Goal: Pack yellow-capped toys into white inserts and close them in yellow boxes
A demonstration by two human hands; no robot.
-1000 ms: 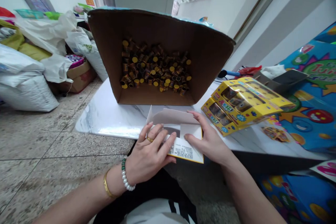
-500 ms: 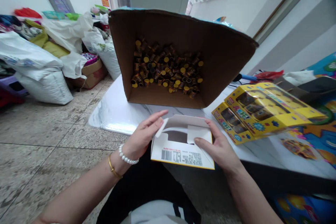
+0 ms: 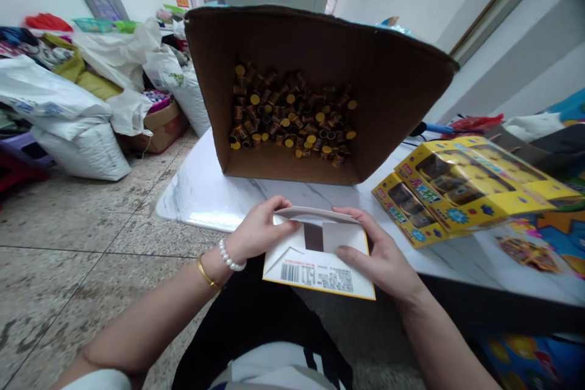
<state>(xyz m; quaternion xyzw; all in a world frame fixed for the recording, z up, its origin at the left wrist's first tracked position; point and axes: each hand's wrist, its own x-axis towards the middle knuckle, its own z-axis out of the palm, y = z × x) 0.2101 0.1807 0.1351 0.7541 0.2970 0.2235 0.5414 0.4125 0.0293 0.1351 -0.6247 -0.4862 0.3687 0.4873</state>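
A small printed carton (image 3: 315, 271) with a barcode and yellow edges is held between both hands above my lap. Its two side flaps are folded inward with a dark gap between them, and the long back flap stands up. My left hand (image 3: 262, 228) grips the left corner, thumb lying on the left flap. The carton's right end is in my right hand (image 3: 381, 253), its thumb pressing the right flap and fingers behind. Just beyond, a large cardboard box (image 3: 283, 172) lies with its mouth toward me. Many little cups with yellow lids (image 3: 292, 116) are heaped inside it.
Yellow window boxes (image 3: 457, 189) filled with cups are stacked at right on the marble-patterned table (image 3: 201, 195). Stuffed white sacks (image 3: 86, 140) and a brown carton (image 3: 159, 128) stand on the floor at left. A blue-handled tool (image 3: 441, 128) lies behind the yellow boxes.
My left hand has closed onto the carton's left corner, and the left flap, raised before, is now folded inward. My right hand keeps its hold on the right end.
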